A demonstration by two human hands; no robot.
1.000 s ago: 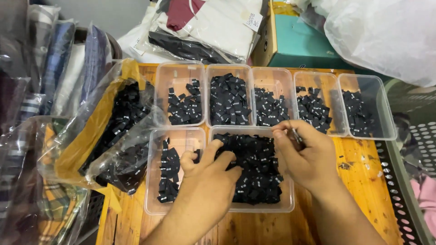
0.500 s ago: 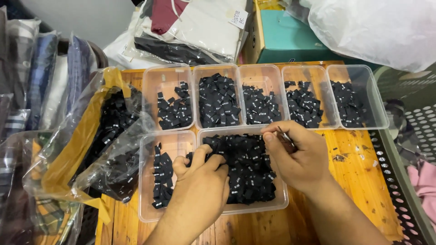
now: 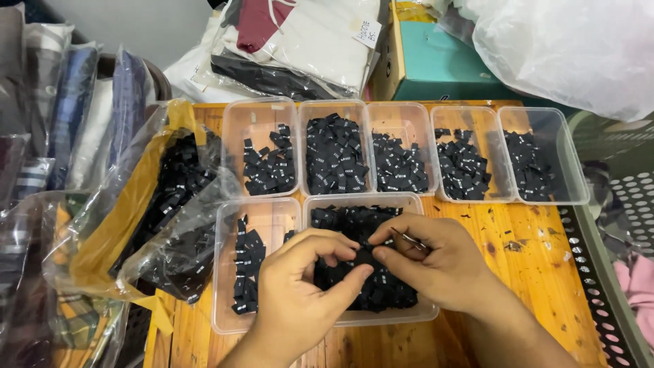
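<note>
Small black woven labels (image 3: 371,286) lie heaped under the fingers (image 3: 354,272); more fill clear tubs (image 3: 470,163) beyond them. A white paper tag (image 3: 366,32) sits on bagged clothing farther off, beside a teal box (image 3: 443,68).

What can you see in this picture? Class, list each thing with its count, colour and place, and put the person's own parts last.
clear tubs: seven, five in back row, two in front
small fabric labels: many, black, in the tubs
plastic bag of labels: one, clear with yellow, left of tubs
wooden table: one, orange-brown, under the tubs
teal box: one, behind tubs
folded garments: several, white, dark and maroon, bagged, back
left hand: over front tub, pinching a label
right hand: over front tub, holding a thin metal tool
</note>
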